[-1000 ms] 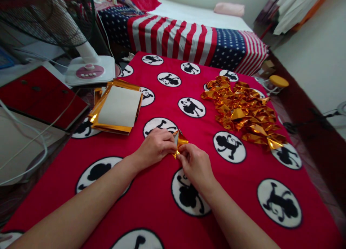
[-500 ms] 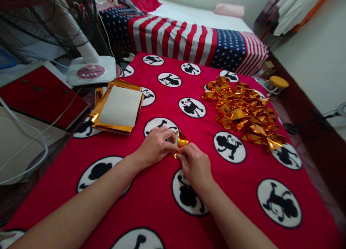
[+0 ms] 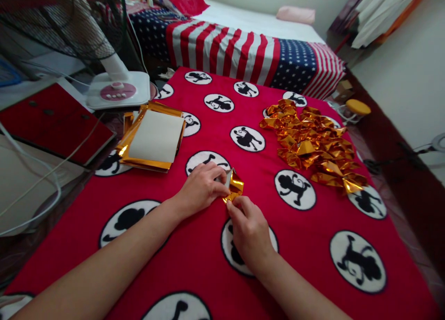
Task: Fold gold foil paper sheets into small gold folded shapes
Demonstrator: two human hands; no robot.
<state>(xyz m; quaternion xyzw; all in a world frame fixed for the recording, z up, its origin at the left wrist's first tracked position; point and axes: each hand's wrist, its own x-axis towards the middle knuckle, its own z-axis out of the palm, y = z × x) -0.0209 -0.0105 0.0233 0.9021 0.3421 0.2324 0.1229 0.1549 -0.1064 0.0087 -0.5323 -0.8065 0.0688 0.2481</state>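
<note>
A small folded piece of gold foil paper (image 3: 234, 187) lies on the red blanket (image 3: 194, 246) with black figures in white circles. My left hand (image 3: 201, 188) is closed, pinching the paper's left side and pressing it down. My right hand (image 3: 248, 227) sits just below the paper, its fingertips pinching the lower edge. A heap of several folded gold foil pieces (image 3: 314, 146) lies to the right, beyond my hands. A stack of flat gold sheets (image 3: 153, 137), white side up, rests to the upper left.
A white fan base (image 3: 118, 90) stands at the blanket's upper left, beside a red board (image 3: 52, 123) and white cables (image 3: 31, 171). A bed with a stars-and-stripes cover (image 3: 250, 51) lies behind. A yellow-lidded jar (image 3: 356, 109) sits on the floor at right.
My right hand has slid down and toward me along the paper's lower edge. The gold piece now shows more, slightly opened to the right. My left hand has stayed in place.
</note>
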